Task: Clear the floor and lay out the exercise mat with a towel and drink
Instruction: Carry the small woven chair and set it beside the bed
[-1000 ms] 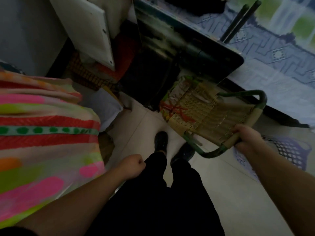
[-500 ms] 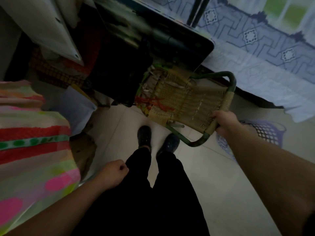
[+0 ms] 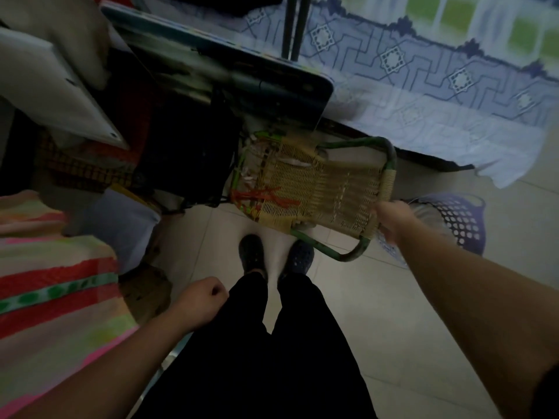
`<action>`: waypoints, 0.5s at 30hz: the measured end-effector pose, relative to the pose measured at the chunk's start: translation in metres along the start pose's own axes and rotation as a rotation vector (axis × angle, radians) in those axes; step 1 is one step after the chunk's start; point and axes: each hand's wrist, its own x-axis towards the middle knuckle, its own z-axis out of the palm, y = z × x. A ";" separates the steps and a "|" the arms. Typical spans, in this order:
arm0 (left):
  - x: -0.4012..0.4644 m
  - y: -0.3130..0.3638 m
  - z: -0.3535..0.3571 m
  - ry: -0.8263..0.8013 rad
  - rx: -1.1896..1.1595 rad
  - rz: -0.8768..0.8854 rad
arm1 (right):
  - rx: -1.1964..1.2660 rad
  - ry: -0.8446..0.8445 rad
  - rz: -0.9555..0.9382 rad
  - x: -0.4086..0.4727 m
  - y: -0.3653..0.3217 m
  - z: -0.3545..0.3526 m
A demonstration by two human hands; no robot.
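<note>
Woven chair (image 3: 317, 192) gripped at frame by right hand (image 3: 393, 220), two o'clock of shoes (image 3: 273, 252); left hand (image 3: 201, 303) fisted, empty.

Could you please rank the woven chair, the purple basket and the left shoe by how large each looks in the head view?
1. Woven chair, clearly largest, held by the right hand.
2. Purple basket, partly hidden behind that hand and arm, so its full extent is unsure.
3. Left shoe, smallest.
</note>
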 end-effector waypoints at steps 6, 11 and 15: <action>-0.020 0.013 -0.021 -0.021 0.075 0.062 | -0.135 -0.065 -0.140 -0.060 0.014 -0.008; -0.025 0.010 -0.039 -0.080 0.124 0.139 | -0.136 -0.140 -0.136 -0.131 0.058 -0.011; -0.017 -0.005 -0.052 -0.093 0.313 0.139 | -0.121 -0.092 -0.125 -0.169 0.123 -0.019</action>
